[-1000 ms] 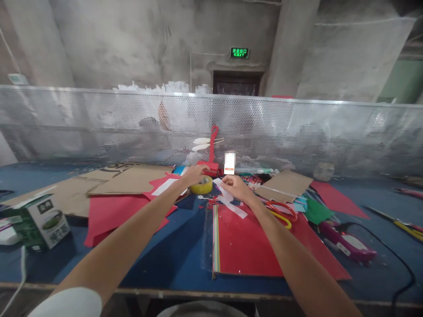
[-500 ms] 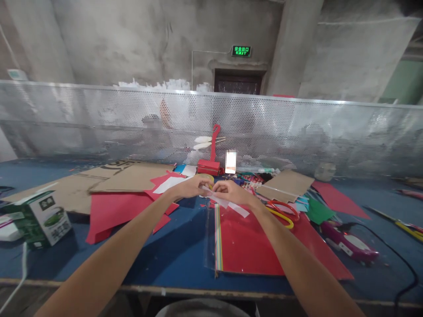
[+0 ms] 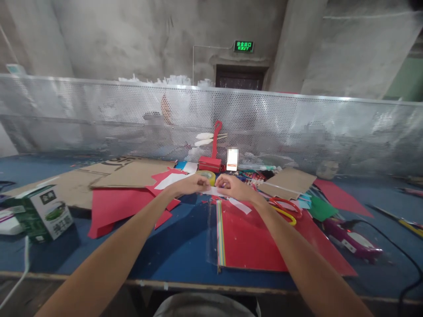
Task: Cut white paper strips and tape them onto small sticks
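Left hand [image 3: 189, 185]: fingers bent, the tips pinching the left end of the white strip.
Right hand [image 3: 235, 188]: thumb and fingers drawn together, grasping the strip's right end.
White strip [image 3: 212, 191]: stretched between the two hands, in front of the tape; whether it touches the table cannot be told.
Second strip [image 3: 240, 205]: lying on the red pack, just beside the right hand.
Tape [image 3: 201, 175]: a yellow roll just beyond the fingertips.
Red pack [image 3: 253, 240]: flat on the blue table [image 3: 172, 259], partly under the right forearm.
Scissors [image 3: 290, 215]: red and yellow handles beside the right forearm, on the pack.
Red box [image 3: 209, 164]: behind the tape, with a hooked red band [image 3: 215, 141] rising behind it.
Phone [image 3: 232, 160]: upright beside the red box, screen lit.
White paper [image 3: 170, 180]: near the left wrist, on red paper [image 3: 119, 207].
Cardboard [image 3: 135, 174]: left of the hands, overlapping the red paper.
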A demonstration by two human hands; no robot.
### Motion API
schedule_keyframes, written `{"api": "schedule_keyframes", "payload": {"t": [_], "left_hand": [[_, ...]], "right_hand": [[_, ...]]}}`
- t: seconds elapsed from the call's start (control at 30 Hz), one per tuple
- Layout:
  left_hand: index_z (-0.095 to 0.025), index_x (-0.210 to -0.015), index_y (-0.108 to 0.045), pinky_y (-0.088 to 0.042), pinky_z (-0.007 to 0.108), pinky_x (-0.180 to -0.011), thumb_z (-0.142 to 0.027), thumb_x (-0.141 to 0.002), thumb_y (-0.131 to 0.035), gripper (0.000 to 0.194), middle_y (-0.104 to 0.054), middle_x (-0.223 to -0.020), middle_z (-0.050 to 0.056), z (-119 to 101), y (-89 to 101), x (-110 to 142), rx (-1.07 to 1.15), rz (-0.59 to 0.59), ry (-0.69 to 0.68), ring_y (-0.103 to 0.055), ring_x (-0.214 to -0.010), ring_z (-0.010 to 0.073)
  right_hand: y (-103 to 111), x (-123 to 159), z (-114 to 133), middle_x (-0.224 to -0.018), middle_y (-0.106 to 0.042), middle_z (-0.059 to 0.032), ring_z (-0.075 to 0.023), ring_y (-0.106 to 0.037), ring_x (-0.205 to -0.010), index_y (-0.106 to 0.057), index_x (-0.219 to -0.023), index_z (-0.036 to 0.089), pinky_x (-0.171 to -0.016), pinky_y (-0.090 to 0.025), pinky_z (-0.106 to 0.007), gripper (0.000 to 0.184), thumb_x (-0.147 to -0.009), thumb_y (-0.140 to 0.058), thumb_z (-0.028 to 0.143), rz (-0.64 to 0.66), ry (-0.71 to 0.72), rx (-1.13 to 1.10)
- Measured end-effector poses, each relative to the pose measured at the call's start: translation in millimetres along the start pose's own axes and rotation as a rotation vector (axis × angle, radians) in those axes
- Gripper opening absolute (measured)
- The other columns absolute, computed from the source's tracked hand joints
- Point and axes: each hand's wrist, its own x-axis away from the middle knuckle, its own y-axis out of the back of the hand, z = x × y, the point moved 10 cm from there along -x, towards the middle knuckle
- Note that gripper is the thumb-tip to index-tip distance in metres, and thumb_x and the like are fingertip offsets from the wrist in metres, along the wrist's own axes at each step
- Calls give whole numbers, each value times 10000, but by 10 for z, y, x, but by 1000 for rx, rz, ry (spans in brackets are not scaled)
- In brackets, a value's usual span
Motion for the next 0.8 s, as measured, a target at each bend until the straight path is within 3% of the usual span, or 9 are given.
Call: {"api": "schedule_keyframes", "payload": {"t": [0.13, 0.37, 0.57, 0.8], "left_hand": [[-154, -831, -620, -340, 231, -570, -450, -774, -633, 302, -530, -704, -7, 15, -46, 7, 182, -4, 32, -466, -610, 104], [-169, -808, -637, -278, 227, -502, -386, -754, -661, 225, -489, -649, -21, 69, -179, -2, 360, 63, 101, -400, -534, 82], [-169, -778, -634, -289, 215, -491, -348, -734, -661, 186, -499, -646, -20, 174, -195, -4, 358, 53, 150, -418, -532, 79], [-164, -763, -663, -261, 226, -462, -309, -702, -660, 158, -500, -606, -24, 165, -235, -71, 323, 53, 86, -389, -489, 77]], "right_hand": [[-130, 42, 235, -1019, -569, -33, -170, -528, -878, -496, -1029, 196, -764, -406, -271, 407, -710, -724, 303, 68, 121, 227], [-129, 7, 336, -966, -607, -30, -158, -535, -832, -541, -959, 188, -738, -374, -252, 276, -726, -514, 43, -7, 199, 435], [-17, 13, 290, -920, -639, -40, -157, -574, -827, -646, -882, 176, -752, -401, -261, 100, -814, -578, 147, -25, 205, 399], [130, 17, 238, -874, -683, -49, -166, -619, -824, -717, -844, 172, -773, -446, -277, 133, -826, -620, 261, -105, 150, 207]]}}
